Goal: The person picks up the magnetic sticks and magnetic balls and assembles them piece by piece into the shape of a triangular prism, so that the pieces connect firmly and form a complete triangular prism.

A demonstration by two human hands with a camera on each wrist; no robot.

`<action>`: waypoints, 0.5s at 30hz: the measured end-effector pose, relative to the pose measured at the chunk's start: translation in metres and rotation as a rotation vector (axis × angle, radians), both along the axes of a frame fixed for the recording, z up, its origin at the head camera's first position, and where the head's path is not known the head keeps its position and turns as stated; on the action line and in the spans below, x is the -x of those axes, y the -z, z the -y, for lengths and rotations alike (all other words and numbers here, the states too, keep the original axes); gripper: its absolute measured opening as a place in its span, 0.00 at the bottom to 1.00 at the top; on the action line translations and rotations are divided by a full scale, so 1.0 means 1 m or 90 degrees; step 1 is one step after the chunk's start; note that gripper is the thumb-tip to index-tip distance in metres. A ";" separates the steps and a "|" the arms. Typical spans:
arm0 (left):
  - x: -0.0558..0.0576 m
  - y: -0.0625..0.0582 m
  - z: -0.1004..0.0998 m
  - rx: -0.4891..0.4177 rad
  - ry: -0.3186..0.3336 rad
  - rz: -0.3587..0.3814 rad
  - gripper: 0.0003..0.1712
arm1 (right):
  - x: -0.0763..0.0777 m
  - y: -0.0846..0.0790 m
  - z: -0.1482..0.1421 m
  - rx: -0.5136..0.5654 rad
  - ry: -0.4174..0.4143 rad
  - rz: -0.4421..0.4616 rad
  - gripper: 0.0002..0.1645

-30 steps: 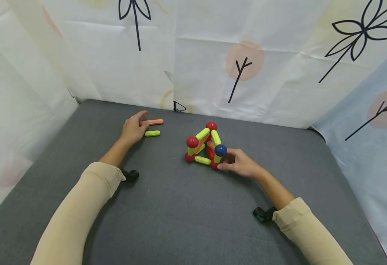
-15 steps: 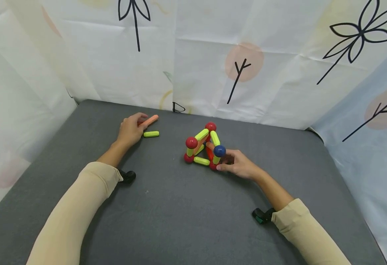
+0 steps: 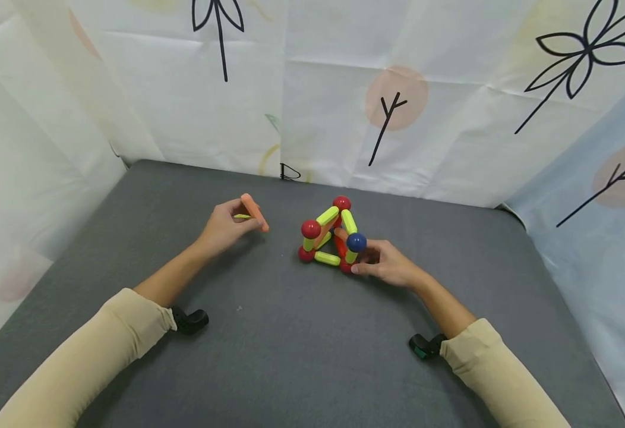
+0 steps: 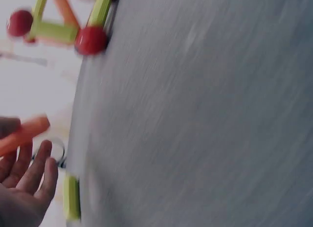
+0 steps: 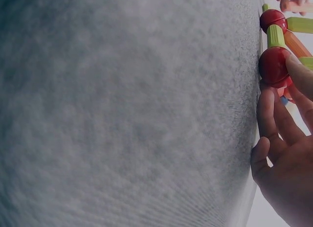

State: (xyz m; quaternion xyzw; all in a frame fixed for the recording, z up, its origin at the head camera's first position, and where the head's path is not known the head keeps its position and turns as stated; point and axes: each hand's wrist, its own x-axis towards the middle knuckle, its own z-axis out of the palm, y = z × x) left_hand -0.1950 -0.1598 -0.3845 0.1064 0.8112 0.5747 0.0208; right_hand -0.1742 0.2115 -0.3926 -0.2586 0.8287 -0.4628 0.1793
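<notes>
My left hand [image 3: 223, 230] pinches an orange magnetic rod [image 3: 255, 212] between thumb and fingers, raised above the table to the left of the built frame. In the left wrist view that rod [image 4: 25, 135] sticks out past the fingertips. The frame is made of magnetic rods and balls, with a red ball [image 3: 311, 229] and a blue ball [image 3: 356, 242] on top of short yellow-green uprights. At its front right corner, my right hand [image 3: 390, 263] grips the bottom red ball [image 5: 275, 66] with thumb and fingers. Orange and red rods run inside the frame.
A loose yellow-green rod [image 4: 72, 197] lies on the grey table [image 3: 302, 345], mostly hidden behind the left hand in the head view. White printed cloth [image 3: 323, 95] stands along the back and both sides of the table.
My left hand has picked up the orange rod from the table, turned it, and carried it nearer and to the right. My right hand and the frame have stayed in place.
</notes>
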 end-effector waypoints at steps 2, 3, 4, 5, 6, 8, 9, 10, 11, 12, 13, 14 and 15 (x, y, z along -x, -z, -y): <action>-0.008 0.001 -0.009 -0.037 0.021 0.004 0.15 | 0.000 0.000 0.000 0.000 0.000 0.000 0.19; -0.012 0.002 -0.014 -0.061 0.039 0.004 0.14 | 0.000 0.000 0.000 0.000 0.000 0.000 0.19; -0.015 0.003 -0.018 -0.070 0.048 0.007 0.13 | 0.000 0.000 0.000 0.000 0.001 0.001 0.19; -0.018 0.004 -0.022 -0.078 0.053 0.007 0.13 | 0.000 0.000 0.000 0.000 0.002 0.001 0.19; -0.021 0.005 -0.025 -0.083 0.063 0.003 0.11 | 0.000 0.000 0.000 0.000 0.001 0.001 0.19; -0.027 0.007 -0.033 -0.087 0.082 0.005 0.10 | 0.000 0.000 0.000 0.001 0.001 0.002 0.20; -0.030 0.008 -0.036 -0.077 0.083 0.008 0.10 | 0.000 0.000 0.000 0.002 0.000 0.003 0.20; -0.033 0.008 -0.039 -0.060 0.077 0.011 0.11 | 0.000 -0.001 0.000 0.002 -0.001 0.003 0.20; -0.035 0.009 -0.043 -0.051 0.077 0.013 0.12 | 0.000 -0.001 0.000 0.003 -0.002 0.003 0.20; -0.038 0.010 -0.047 -0.040 0.079 0.018 0.12 | 0.000 -0.001 0.000 0.003 -0.002 0.003 0.20; -0.041 0.010 -0.051 -0.032 0.079 0.024 0.13 | 0.000 -0.001 0.000 0.003 -0.003 0.003 0.20; -0.043 0.011 -0.055 -0.027 0.079 0.030 0.14 | 0.000 -0.001 0.000 0.004 -0.003 0.002 0.20; -0.045 0.012 -0.059 -0.029 0.087 0.031 0.14 | 0.000 -0.001 0.000 0.004 -0.003 0.001 0.20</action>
